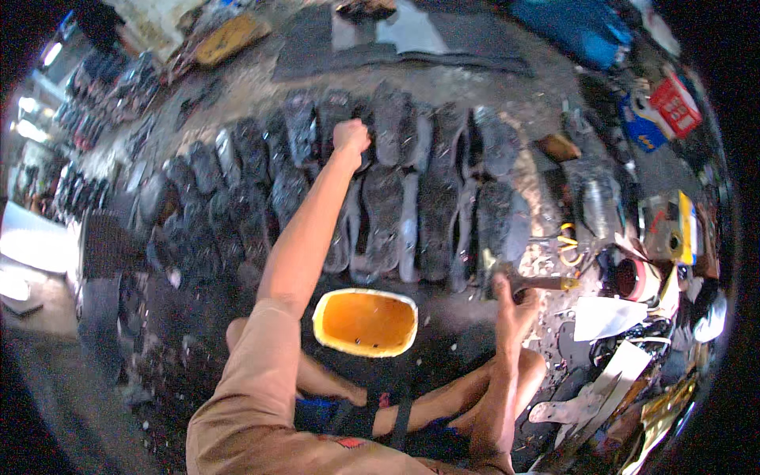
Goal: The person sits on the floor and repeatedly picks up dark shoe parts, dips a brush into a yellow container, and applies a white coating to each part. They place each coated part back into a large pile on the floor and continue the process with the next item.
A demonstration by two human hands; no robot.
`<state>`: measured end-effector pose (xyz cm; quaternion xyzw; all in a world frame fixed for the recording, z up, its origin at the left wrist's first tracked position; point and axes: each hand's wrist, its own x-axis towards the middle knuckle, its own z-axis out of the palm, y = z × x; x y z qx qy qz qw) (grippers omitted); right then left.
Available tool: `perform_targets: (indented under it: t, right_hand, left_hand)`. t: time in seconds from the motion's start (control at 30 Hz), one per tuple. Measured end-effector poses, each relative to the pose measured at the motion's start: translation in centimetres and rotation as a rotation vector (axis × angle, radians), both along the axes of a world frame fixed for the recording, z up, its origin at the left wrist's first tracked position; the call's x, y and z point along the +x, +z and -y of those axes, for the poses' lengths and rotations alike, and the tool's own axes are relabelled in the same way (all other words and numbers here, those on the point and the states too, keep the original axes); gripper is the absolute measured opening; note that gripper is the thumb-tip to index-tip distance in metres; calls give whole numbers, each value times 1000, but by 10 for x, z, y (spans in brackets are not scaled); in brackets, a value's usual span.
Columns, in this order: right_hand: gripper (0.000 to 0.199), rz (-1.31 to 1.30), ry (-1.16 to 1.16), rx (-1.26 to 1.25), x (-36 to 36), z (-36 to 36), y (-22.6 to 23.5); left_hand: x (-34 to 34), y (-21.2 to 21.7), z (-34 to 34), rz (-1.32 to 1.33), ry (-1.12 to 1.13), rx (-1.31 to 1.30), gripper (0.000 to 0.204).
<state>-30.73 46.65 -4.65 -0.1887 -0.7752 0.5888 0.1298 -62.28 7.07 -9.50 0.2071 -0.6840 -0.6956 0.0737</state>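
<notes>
My left hand [351,136] reaches far forward, its fingers closed on the edge of a dark shoe sole [366,150] in the back row of soles laid on the ground. My right hand [518,305] is low at the right, gripping the wooden handle of a brush [532,281] whose flat head lies beside the nearest sole [500,226]. A yellow tub [366,322] stands between my arms, just in front of my crossed legs.
Several dark soles lie in two rows across the ground [237,190]. At the right are yellow-handled scissors [567,244], a round tin [631,279], boxes [673,103], white paper [606,317] and scraps. Dark rubber sheets [443,43] lie at the back.
</notes>
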Motion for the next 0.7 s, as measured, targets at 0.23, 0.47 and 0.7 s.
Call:
perform_targets:
  t: [0.23, 0.47, 0.7]
  right_hand:
    - [58, 51, -176, -19, 19, -16, 11]
    - [26, -97, 311, 372, 68, 89, 97]
    - [18, -117, 581, 617, 81, 137, 60]
  left_hand:
    - [292, 137, 84, -221, -372, -873, 42]
    - [390, 57, 131, -104, -862, -1338, 84]
    - [395, 28, 165, -315, -728, -1761, 43]
